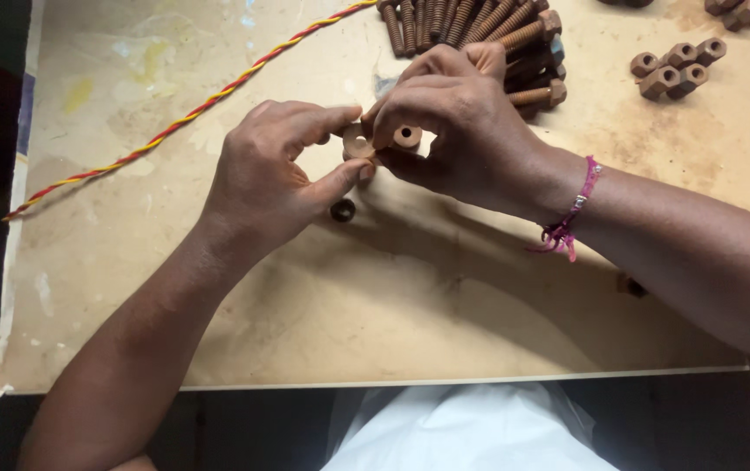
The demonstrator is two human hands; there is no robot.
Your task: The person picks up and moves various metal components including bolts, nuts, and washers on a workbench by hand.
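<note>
My left hand [275, 170] pinches a rusty round washer [356, 144] between thumb and forefinger above the table. My right hand [453, 122] meets it from the right, its fingers closed around a rusty bolt whose round end [407, 136] shows beside the washer. Both hands touch at the fingertips. A small dark ring-shaped piece [343, 209] lies on the table just below my left thumb. A pink thread bracelet [571, 214] is on my right wrist.
A pile of rusty bolts [471, 26] lies at the top centre behind my hands. Several rusty hex nuts [676, 68] sit at the top right. A red and yellow twisted wire [192, 109] runs diagonally across the wooden tabletop [349, 323], whose front edge is near me.
</note>
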